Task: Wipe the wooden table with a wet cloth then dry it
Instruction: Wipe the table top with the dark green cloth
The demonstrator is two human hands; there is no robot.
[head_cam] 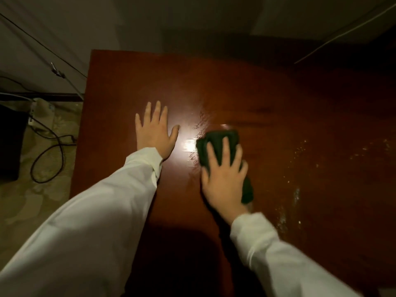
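Note:
A dark red-brown wooden table (pixel 128 82) fills most of the view, with a bright glare near its middle. My right hand (pixel 225 176) presses flat on a dark green cloth (pixel 216 142) lying on the table, fingers spread over it; the hand is slightly blurred. Wet streaks show on the wood just left of and above the cloth. My left hand (pixel 156 129) rests flat on the table to the left of the cloth, fingers straight and spread, holding nothing. Pale specks and smears (pixel 297 196) mark the wood to the right of the cloth.
The table's left edge drops to a patterned floor (pixel 25 200) with a looped black cable (pixel 49 151) and a dark box (pixel 10 142) at the far left. A wall stands behind the table. A thin white line (pixel 342 33) crosses the upper right.

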